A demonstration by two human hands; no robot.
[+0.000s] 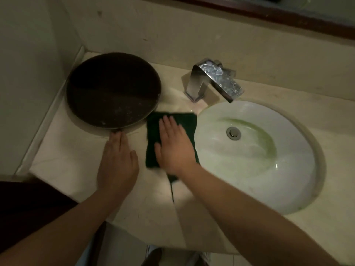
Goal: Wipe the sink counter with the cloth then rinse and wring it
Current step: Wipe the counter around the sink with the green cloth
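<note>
Now the right hand (173,148) lies flat on the dark green cloth (185,120), fingers straight and close together, pressing it to the pale tabletop (76,160). The cloth sits in the gap between the round dark tray (113,89) and the sink (217,150), its right edge at the basin's rim. A thin strand trails from its near end toward the tabletop's front edge. The left hand (118,160) grasps nothing. It rests palm down on the tabletop just left of the cloth, fingers straight, their tips touching the tray's near rim. Behind the cloth stands a chrome faucet (213,79), its spout reaching over the sink. A greenish stain curves around the drain (233,133).
</note>
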